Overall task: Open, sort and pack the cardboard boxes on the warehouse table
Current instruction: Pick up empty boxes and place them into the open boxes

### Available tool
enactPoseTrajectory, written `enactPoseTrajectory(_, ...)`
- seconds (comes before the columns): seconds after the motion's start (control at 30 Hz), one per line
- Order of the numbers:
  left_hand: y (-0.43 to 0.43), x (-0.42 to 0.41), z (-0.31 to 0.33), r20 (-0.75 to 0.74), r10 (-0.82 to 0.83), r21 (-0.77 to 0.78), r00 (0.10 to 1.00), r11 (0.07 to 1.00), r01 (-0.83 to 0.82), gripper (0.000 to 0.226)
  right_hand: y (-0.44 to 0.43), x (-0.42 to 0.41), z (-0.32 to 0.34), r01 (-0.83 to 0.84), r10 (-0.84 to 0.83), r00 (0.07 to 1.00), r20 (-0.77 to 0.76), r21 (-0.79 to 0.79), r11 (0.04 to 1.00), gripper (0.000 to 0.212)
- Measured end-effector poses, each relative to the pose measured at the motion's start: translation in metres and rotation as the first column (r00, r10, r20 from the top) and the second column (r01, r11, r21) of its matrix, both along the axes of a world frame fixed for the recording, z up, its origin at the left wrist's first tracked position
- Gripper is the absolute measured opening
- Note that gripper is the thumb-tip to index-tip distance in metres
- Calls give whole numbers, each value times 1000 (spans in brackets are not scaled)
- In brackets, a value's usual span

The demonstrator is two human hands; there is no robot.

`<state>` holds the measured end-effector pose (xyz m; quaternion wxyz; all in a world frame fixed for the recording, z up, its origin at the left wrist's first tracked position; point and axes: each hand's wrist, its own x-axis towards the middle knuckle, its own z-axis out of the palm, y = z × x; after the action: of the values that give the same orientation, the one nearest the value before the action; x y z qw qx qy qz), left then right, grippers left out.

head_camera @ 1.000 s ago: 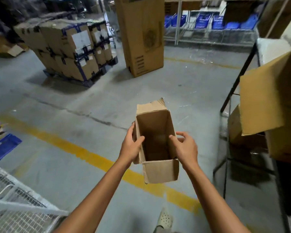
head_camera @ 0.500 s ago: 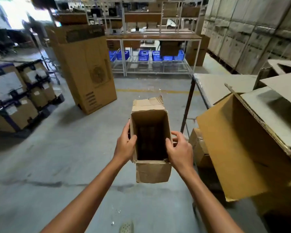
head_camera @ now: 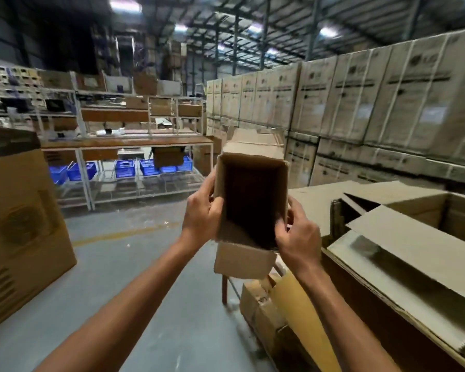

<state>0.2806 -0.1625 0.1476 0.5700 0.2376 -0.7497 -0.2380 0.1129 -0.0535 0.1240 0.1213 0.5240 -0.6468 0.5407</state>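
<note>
In mid-air, just left of the large open carton (head_camera: 414,259), the small cardboard box (head_camera: 253,200) faces the camera mouth-first. The left hand (head_camera: 202,218) clamps its left wall and the right hand (head_camera: 297,237) pinches the lower right rim. It is likely light (it looks empty) and crushable, so grip the stiff corners, not the flaps.

The small cardboard box (head_camera: 242,260) is open, its dark mouth facing me, flaps folded out above and below, gripped between my left hand (head_camera: 202,221) and right hand (head_camera: 297,237).
</note>
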Motion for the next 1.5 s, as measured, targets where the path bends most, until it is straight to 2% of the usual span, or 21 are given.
enactPoseTrajectory(0.17, -39, -79, 49, -57, -280, -142, 958, 952, 270, 54, -2, -58, 49, 165, -176, 983, -62, -148, 975, 47)
enactPoseTrajectory(0.4, -51, -198, 104, -85, -534, -407, 841, 789, 460, 55, 17, -138, 91, 353, -389, 917, -93, -267, 897, 45)
enactPoseTrajectory(0.57, -37, -288, 128, -138, -629, -348, 765, 754, 557, 60, 44, -193, 114, 517, -571, 812, -120, -303, 800, 46)
enactPoseTrajectory(0.8, -1, -384, 127, -119, -820, -305, 559, 566, 766, 62, 90, -241, 126, 735, -771, 633, -64, -264, 625, 25)
enactPoseTrajectory(0.93, 12, -429, 121, -113, -861, -240, 496, 508, 827, 63, 110, -256, 125, 835, -855, 518, 24, -232, 500, 33)
enactPoseTrajectory(1.0, 18, -446, 118, -73, -859, -141, 506, 511, 848, 60, 119, -270, 126, 878, -875, 470, 119, -167, 449, 34)
enactPoseTrajectory(1.07, 22, -467, 115, 30, -850, -28, 525, 525, 851, 56, 127, -288, 128, 916, -903, 394, 169, 4, 401, 38)
enactPoseTrajectory(1.13, 23, -487, 110, 162, -834, 135, 527, 548, 825, 50, 132, -305, 126, 914, -951, 287, 116, 263, 308, 38)
enactPoseTrajectory(1.2, 24, -506, 94, 352, -820, 271, 452, 552, 789, 44, 133, -314, 117, 864, -979, 202, 9, 470, 183, 32)
enactPoseTrajectory(1.23, 24, -513, 82, 462, -782, 285, 419, 578, 765, 39, 132, -316, 108, 834, -984, 173, -46, 539, 122, 32)
enactPoseTrajectory(1.3, 21, -523, 57, 687, -611, 181, 394, 668, 722, 29, 128, -319, 87, 772, -974, 153, -167, 636, 12, 37)
enactPoseTrajectory(1.37, 21, -529, 31, 873, -278, -97, 401, 706, 701, 28, 123, -319, 65, 732, -938, 182, -295, 677, -71, 46)
enactPoseTrajectory(1.43, 25, -530, 15, 918, -58, -257, 393, 667, 699, 31, 118, -316, 50, 731, -903, 183, -388, 668, -139, 49)
enactPoseTrajectory(1.5, 28, -531, 14, 904, -69, -275, 422, 661, 698, 31, 121, -318, 48, 743, -891, 164, -423, 647, -170, 52)
